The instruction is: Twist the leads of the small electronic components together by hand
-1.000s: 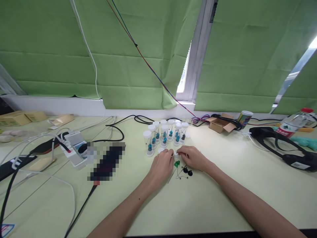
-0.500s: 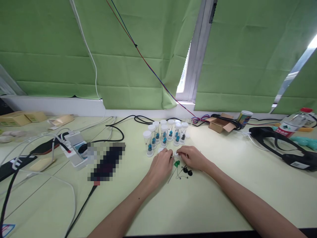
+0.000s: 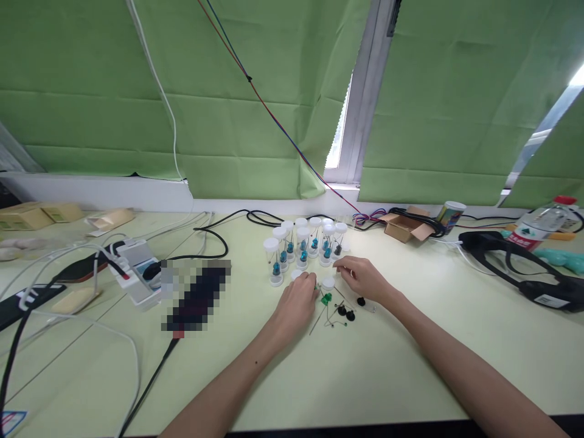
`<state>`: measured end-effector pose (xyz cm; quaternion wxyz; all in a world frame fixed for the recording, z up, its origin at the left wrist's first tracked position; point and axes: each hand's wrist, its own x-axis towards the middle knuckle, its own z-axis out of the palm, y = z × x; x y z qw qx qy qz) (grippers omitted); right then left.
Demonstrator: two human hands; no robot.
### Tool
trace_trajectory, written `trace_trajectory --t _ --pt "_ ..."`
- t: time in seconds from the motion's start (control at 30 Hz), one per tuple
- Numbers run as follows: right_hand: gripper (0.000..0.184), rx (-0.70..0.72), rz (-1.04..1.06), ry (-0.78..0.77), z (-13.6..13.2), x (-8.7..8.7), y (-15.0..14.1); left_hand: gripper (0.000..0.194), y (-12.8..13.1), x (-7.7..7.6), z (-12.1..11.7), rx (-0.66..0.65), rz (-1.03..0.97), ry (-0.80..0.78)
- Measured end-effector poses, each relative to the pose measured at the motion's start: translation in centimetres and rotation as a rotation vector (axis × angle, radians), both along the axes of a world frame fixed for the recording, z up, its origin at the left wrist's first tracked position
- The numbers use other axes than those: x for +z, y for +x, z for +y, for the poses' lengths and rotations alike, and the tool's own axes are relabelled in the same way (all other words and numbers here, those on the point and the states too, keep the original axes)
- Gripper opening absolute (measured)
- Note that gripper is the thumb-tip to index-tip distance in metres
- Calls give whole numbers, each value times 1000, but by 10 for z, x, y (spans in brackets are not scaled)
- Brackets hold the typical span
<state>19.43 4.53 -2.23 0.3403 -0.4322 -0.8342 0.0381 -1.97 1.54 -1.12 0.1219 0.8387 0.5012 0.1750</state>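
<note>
My left hand (image 3: 296, 301) rests low on the table, fingers curled together. A bit of green shows at its fingertips, but what they hold is mostly hidden. My right hand (image 3: 362, 281) hovers to the right with fingers bent and apart, nothing visible in them. Between the hands lies a small white cap (image 3: 328, 283). Just below it are a green piece (image 3: 326, 298) with thin wire stems and small black round pieces (image 3: 350, 316). Behind my hands stand several clear capped tubes (image 3: 271, 261), most with blue pieces on stems inside.
On the left are a white power strip (image 3: 137, 274), tangled cables and a blurred dark device (image 3: 198, 298). An open cardboard box (image 3: 406, 228), a printed can (image 3: 451, 216), a black headset (image 3: 524, 274) and a water bottle (image 3: 538, 225) stand on the right.
My right hand has moved up and right off the white cap, uncovering it and another black piece. My left hand has stayed nearly still.
</note>
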Motion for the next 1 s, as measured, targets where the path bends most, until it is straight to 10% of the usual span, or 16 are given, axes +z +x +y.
trace_trajectory --t 1.0 --pt "27 -8 -105 -14 -4 8 -1 12 2 0 2 44 -62 38"
